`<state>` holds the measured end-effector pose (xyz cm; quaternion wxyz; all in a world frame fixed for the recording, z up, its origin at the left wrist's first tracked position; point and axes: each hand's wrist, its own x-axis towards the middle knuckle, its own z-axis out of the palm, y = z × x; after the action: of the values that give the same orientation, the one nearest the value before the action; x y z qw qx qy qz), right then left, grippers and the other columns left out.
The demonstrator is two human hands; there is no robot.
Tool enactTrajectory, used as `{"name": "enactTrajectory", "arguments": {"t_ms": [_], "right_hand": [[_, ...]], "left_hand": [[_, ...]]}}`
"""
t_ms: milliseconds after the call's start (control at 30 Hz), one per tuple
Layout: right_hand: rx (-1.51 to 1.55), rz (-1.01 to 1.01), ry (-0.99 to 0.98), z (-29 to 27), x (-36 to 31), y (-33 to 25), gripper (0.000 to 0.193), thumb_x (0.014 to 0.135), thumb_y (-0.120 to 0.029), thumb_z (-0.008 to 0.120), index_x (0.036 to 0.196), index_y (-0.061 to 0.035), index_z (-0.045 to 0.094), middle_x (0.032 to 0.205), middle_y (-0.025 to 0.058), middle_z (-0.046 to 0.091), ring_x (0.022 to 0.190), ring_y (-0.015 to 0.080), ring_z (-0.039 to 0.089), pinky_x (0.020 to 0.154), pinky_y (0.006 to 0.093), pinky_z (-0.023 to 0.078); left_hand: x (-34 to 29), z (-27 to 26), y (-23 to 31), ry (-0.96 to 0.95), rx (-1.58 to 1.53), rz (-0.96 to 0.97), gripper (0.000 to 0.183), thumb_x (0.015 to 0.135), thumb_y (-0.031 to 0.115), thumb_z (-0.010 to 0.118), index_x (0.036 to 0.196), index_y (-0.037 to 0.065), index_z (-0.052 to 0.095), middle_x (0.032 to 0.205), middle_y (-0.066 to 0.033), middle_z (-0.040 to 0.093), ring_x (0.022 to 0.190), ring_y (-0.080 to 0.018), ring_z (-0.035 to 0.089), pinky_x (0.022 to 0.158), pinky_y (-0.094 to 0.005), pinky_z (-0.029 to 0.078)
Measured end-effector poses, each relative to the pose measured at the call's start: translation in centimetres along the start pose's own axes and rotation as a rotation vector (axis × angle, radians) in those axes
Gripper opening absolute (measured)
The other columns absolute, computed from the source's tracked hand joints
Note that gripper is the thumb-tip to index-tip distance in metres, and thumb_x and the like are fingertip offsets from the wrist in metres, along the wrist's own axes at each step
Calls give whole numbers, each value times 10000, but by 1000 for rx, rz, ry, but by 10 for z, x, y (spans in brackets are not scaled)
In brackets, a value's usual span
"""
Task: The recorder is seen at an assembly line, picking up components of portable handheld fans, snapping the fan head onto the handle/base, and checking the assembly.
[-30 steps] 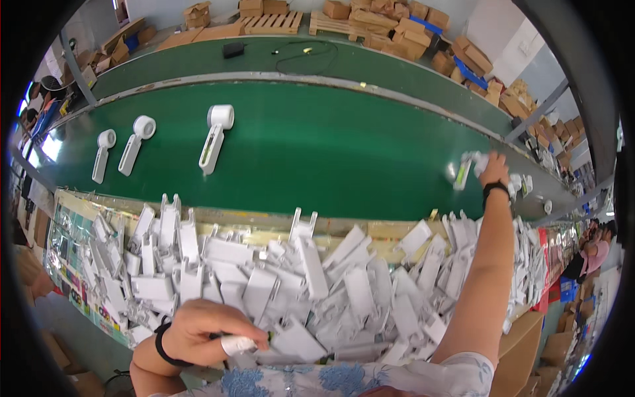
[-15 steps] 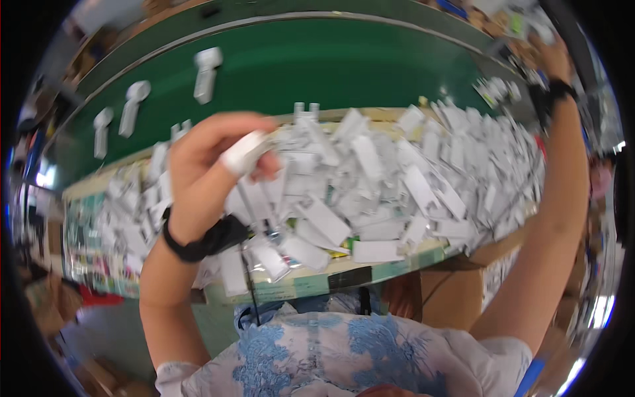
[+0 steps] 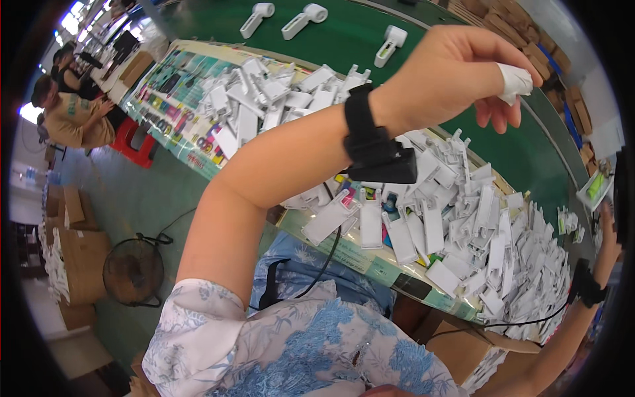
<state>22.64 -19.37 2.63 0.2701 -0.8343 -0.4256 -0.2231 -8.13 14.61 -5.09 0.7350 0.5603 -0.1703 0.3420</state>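
My left hand (image 3: 456, 83) is raised over the far side of the workbench, above the green belt (image 3: 350, 36). Its thumb is wrapped in white tape. The fingers curve loosely, with a gap to the thumb and nothing visible between them. My right hand (image 3: 607, 228) is at the far right rim of the picture, at the lower end of a white tray (image 3: 585, 195) with bright green things in it. Whether its fingers grip the tray is unclear. A heap of white plastic housings (image 3: 489, 225) covers much of the bench below my left forearm. Both wrists carry black straps.
White handheld fan-shaped parts (image 3: 304, 21) lie spaced along the belt. A glass-topped bench edge (image 3: 370, 264) runs in front of me, with a cardboard box (image 3: 463, 344) beneath it. At left are a floor fan (image 3: 133, 270), cartons (image 3: 83, 258), a red stool (image 3: 134, 142) and two people.
The view has turned, bringing the left floor and the people into sight. My left hand has shifted right and away over the belt. My right hand appears lower at the right rim.
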Motion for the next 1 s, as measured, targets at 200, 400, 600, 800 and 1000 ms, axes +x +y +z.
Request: {"name": "enactTrajectory", "arguments": {"t_ms": [200, 400, 600, 800, 1000], "right_hand": [[336, -6, -176, 56, -29, -70, 594, 829, -160, 589, 1324, -4, 301, 1266, 143, 406, 1132, 212, 432, 958, 302, 330], [425, 19, -335, 72, -53, -124, 628, 770, -106, 602, 1325, -36, 316, 1251, 123, 410, 1110, 208, 431, 949, 302, 327], [396, 71, -358, 72, -71, -126, 693, 723, -151, 639, 1326, -42, 317, 1251, 131, 406, 1117, 226, 427, 948, 318, 337], [371, 174, -341, 77, -80, -104, 700, 712, -142, 624, 1327, -30, 309, 1325, 139, 341, 1195, 245, 367, 983, 339, 308], [422, 226, -359, 85, -80, -83, 677, 737, -99, 608, 1329, -9, 293, 1351, 147, 315, 1218, 240, 340, 1014, 335, 257]], "left_hand": [[37, -6, -19, 90, -45, 21, 176, 793, 82, 555, 902, -44, 613, 678, -131, 636, 539, -167, 616, 453, -226, 460], [56, 6, -59, 70, -84, -3, 155, 772, 86, 575, 847, -39, 628, 663, -129, 639, 524, -159, 618, 451, -225, 468], [96, 25, -97, 31, -85, 42, 115, 738, 44, 584, 789, -53, 620, 636, -109, 633, 523, -153, 624, 453, -226, 478], [148, 39, -106, 133, -423, 180, 103, 705, -32, 533, 714, -125, 576, 602, -180, 607, 503, -221, 627, 423, -278, 495], [145, 35, -137, 55, -203, 111, 84, 705, -52, 539, 704, -128, 575, 598, -181, 610, 489, -217, 626, 423, -262, 500]]}}
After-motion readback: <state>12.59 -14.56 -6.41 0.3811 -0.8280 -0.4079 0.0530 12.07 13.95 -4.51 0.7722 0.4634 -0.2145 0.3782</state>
